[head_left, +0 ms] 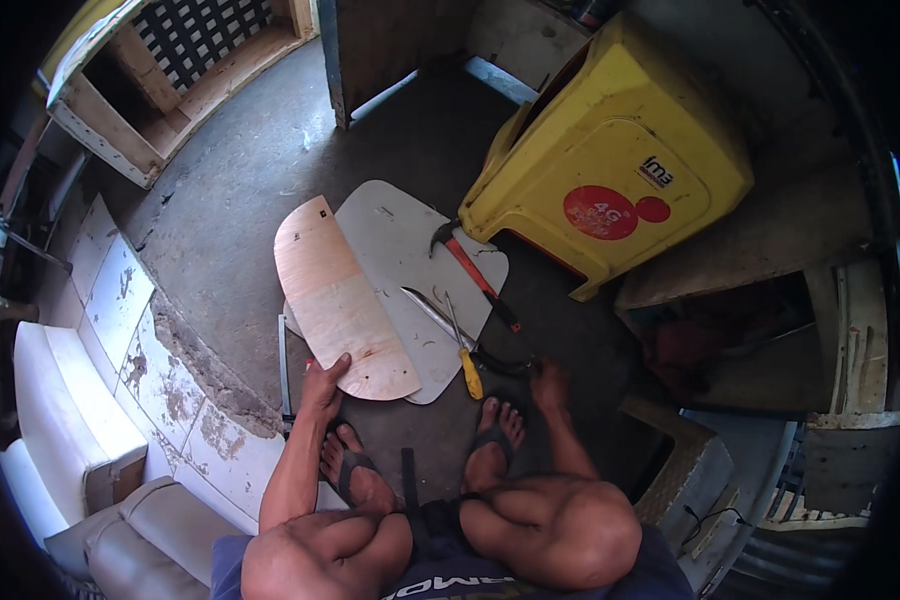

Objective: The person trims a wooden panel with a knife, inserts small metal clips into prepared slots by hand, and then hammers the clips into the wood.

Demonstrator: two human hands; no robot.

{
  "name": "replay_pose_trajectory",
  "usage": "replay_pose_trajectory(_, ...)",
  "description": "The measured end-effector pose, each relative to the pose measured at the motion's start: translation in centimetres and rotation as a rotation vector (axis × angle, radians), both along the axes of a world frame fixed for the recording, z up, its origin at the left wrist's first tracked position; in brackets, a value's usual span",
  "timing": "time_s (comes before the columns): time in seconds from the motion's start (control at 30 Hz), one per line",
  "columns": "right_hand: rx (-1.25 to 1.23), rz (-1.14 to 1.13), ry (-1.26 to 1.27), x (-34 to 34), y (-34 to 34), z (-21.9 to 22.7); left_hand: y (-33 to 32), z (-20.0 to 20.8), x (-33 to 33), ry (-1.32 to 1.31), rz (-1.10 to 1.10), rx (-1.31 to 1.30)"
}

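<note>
My left hand (327, 387) grips the lower left edge of a light plywood board (335, 300) with rounded ends, thumb on top. The board lies tilted over a grey rounded panel (400, 230) on the floor. My right hand (550, 384) is at the end of the black handle of a long curved blade (436, 314); its fingers are dim, so whether they grip the handle is unclear. Beside the blade lies a yellow-handled screwdriver (470, 372). Farther up rests a claw hammer (478, 272) with a red and black handle.
A yellow plastic stool (620, 150) lies on its side at the far right. Left of the board is a thin metal tool (285, 370), partly covered. A wooden frame (155, 90) with black webbing stands far left, a white padded piece (65, 410) nearer. My sandalled feet flank the near floor.
</note>
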State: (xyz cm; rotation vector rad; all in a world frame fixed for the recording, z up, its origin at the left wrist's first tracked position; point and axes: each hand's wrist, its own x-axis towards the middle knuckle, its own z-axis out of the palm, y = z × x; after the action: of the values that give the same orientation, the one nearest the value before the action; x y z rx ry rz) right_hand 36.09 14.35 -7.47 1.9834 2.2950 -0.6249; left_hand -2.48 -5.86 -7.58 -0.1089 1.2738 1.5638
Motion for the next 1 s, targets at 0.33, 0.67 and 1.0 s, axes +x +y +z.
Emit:
replay_pose_trajectory(0.33, 0.048, -0.066, 0.248, -4.9, -0.4, 4.0, 0.6, 0.6, -0.3, 0.292, -0.274, -0.391)
replay_pose_trajectory(0.67, -0.025, -0.05, 0.207, -4.2, 1.7, 0.5, -0.9, -1.8, 0.5, 0.414, -0.188, -0.39)
replay_pose_trajectory(1.0, 0.073, -0.088, 0.27, -4.9, 0.4, 0.6, -2.6, -2.2, 1.1, 0.524, -0.219, -0.438)
